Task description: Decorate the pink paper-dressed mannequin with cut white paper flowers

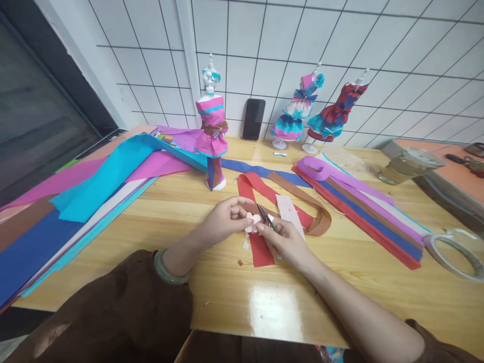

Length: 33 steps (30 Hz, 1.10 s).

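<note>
dress forms (210, 118): three; hands (229, 219): two; scissors (265, 217): one; upright phone (253, 119): one; bangle (164, 270): one

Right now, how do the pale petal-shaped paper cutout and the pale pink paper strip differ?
The cutout has rounded edges, the strip straight ones. The cutout is smaller than the strip. The left hand pinches the cutout; the strip lies over red paper. Both are pale.

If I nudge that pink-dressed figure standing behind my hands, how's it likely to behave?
The pink-dressed figure would probably tip rather than slide, being tall on a small round white base. Its flared skirt looks like thin crepe paper, so it may crease if squeezed.
</note>
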Tool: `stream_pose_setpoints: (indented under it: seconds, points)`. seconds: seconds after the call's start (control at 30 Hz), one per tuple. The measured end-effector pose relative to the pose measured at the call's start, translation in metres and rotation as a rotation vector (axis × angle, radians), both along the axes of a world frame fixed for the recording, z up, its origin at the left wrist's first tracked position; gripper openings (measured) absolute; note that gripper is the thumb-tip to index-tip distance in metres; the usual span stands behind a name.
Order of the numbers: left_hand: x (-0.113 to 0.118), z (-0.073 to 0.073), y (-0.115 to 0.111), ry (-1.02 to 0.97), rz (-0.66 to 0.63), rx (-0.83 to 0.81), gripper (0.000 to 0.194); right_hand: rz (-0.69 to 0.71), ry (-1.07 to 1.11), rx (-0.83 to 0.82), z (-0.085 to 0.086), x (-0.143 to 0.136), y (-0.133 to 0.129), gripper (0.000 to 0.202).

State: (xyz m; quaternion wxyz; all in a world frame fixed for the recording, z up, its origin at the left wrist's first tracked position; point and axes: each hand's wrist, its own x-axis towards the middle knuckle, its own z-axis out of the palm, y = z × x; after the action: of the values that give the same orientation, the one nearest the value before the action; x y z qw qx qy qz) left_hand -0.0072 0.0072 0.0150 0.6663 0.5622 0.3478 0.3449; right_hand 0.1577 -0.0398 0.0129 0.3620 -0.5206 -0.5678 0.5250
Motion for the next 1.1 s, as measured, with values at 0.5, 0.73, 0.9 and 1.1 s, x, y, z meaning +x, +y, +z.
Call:
stream_pose_setpoints:
  seconds: [0.5,0.73,0.9,1.1]
  points:
    - [-0.0038,-0.0053,0.0048,-0.017,0.019,-0.053,0.042,0.009,0.039,-0.009,-0.0034,0.0013,-0.0006,0.021]
    - [-0.0039,-0.0067,0.0043,-0.041,-0.021,-0.035,0.042,-0.055,0.193,-0.125,-0.0013,0.0029,0.0006,0.026]
    - [-0.0032,-0.0088,0.0014,-0.025,-0.104,0.024,0.041,-0.079,0.113,-0.088,0.0,0.0014,0.0008,0.031]
    - [-0.0029,-0.0037,0.0014,-0.016,-0.077,-0.015,0.042,-0.146,0.098,-0.07,-0.0018,0.0019,0.002,0.032]
